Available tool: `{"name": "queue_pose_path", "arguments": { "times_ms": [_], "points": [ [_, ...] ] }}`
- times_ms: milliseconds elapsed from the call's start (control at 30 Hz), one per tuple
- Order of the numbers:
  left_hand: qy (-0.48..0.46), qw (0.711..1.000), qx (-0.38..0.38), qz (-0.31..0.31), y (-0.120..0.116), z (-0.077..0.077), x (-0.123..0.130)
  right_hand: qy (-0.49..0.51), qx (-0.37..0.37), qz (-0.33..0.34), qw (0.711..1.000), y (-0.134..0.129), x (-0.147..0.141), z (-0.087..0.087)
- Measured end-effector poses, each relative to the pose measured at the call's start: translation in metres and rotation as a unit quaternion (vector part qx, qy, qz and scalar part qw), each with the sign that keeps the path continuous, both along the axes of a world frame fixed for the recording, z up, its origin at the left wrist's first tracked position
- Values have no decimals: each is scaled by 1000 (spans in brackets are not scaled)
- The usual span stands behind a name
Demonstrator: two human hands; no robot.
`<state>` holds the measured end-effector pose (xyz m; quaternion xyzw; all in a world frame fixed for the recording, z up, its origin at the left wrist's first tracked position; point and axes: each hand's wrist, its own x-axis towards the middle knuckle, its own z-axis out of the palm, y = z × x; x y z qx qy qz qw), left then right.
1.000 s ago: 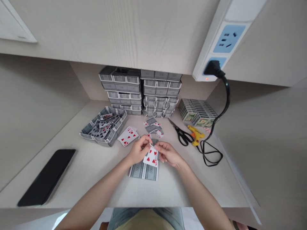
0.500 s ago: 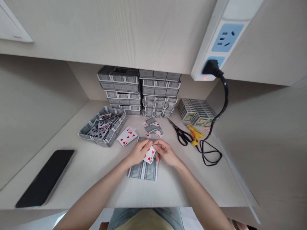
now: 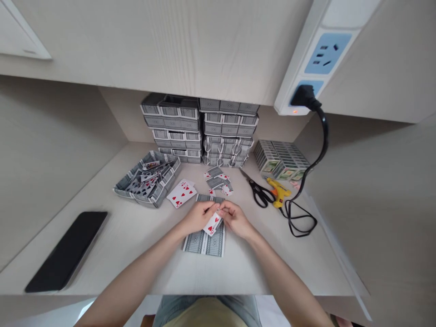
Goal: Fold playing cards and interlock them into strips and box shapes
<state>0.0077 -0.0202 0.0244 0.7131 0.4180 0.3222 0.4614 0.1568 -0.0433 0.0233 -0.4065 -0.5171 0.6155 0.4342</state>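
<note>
A phone [image 3: 68, 252] lies well left of the joined cards [image 3: 204, 246], over which the left hand [image 3: 198, 218] and right hand [image 3: 236, 221] pinch 1 card [image 3: 211, 225] at its far end. Beyond lie loose cards [image 3: 181, 194], cut pieces [image 3: 214, 183], scissors [image 3: 255, 186] and a glue gun [image 3: 279, 193], its cord [image 3: 325, 136] looping right. Farther, past a filled tray [image 3: 158, 200], 2 stacks [image 3: 230, 125] hide much of the back wall [image 3: 117, 111], with boxes [image 3: 282, 159] at right.

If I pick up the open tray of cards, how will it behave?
The card tray is probably light but may flex, since its walls look folded from playing cards. The loose cards inside will likely slide if it tips, lying heaped.
</note>
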Motion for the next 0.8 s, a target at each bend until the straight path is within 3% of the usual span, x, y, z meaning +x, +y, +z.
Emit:
{"name": "queue_pose_path", "arguments": {
  "times_ms": [300,467,567,800],
  "points": [
    [-69,992,-103,13,3,1,-1,-18,-23,9,1000,2,1,0],
    [-142,981,-123,53,10,11,-2,-5,4,-88,996,9,4,-6],
    [-170,966,-176,79,12,9,-3,0,34,-146,989,12,5,-8],
    [-158,957,-201,136,18,-5,-5,-11,38,-145,989,15,7,-13]
  ]
}}
